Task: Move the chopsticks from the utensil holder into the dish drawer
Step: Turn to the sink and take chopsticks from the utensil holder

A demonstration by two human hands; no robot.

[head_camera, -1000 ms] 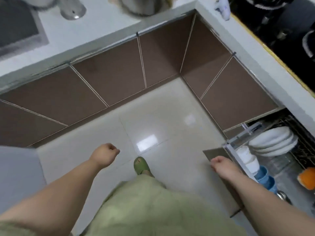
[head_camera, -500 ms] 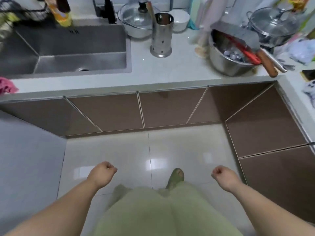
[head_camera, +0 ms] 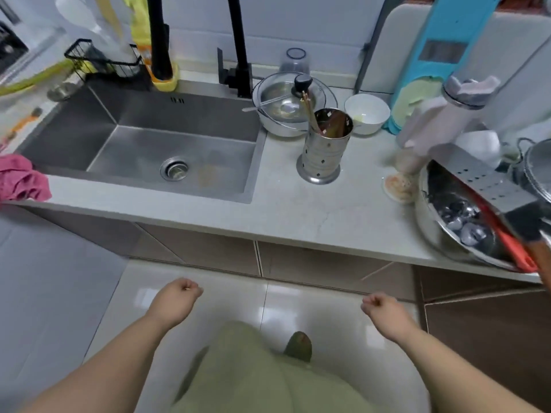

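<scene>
A perforated steel utensil holder [head_camera: 323, 150] stands on the pale counter [head_camera: 298, 210], just right of the sink. Wooden chopsticks [head_camera: 310, 113] lean out of its left side, with more utensils inside it. My left hand [head_camera: 176, 299] and my right hand [head_camera: 383, 310] hang low over the floor in front of the cabinets, well below and in front of the holder. Both are curled into loose fists and hold nothing. The dish drawer is out of view.
A steel sink [head_camera: 167, 144] with a black faucet [head_camera: 238, 55] fills the left. A lidded pot [head_camera: 290, 102] and a white bowl [head_camera: 366, 113] stand behind the holder. A steel basin [head_camera: 459, 228] of utensils overhangs the counter at right. A pink cloth [head_camera: 21, 180] lies far left.
My view has swung up and left from the open dish drawer and floor to the counter and sink. Both hands stayed low in fists, and the right hand left the drawer's edge.
</scene>
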